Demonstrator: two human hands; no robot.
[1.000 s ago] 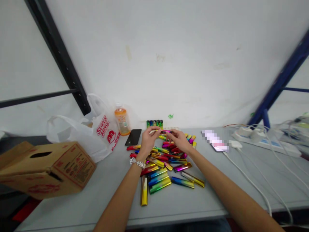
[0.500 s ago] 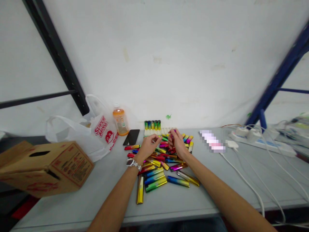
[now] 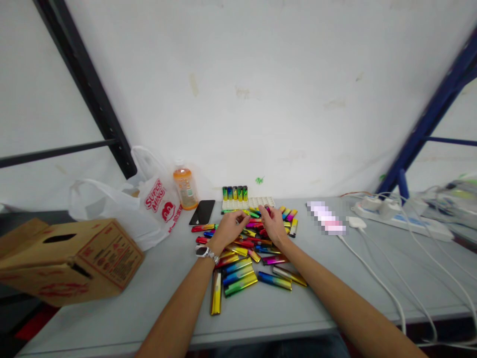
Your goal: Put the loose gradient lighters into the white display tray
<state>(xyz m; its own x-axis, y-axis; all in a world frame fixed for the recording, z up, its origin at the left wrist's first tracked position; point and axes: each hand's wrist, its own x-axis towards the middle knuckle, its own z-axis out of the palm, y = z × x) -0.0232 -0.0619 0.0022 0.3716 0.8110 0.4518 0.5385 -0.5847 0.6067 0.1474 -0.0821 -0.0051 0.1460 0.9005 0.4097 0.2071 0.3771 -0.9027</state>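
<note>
Many shiny two-tone lighters (image 3: 241, 285) lie in a loose pile on the grey table, in red, blue, green, purple and yellow. Behind the pile is a white tray with rows of holes (image 3: 261, 202); several lighters (image 3: 234, 193) stand upright along its back left edge. Over the pile, my right hand (image 3: 273, 223) is closed around a lighter (image 3: 267, 209) whose dark reddish-purple end shows at the fingertips. My left hand (image 3: 233, 226), with a silver watch on its wrist, hovers just left of it; its fingers are loosely curled and apart, with nothing visible in them.
On the left stand a cardboard box (image 3: 100, 258), a white plastic bag (image 3: 156, 214) and an orange bottle (image 3: 185, 189), with a black phone (image 3: 202, 212) beside them. To the right lie a blurred-out device (image 3: 326, 218), white cables (image 3: 376, 273) and a power strip (image 3: 406, 221).
My right hand has drawn slightly down and back from the tray, uncovering more of its right half. The left hand has shifted slightly, its fingertips lower and closer together.
</note>
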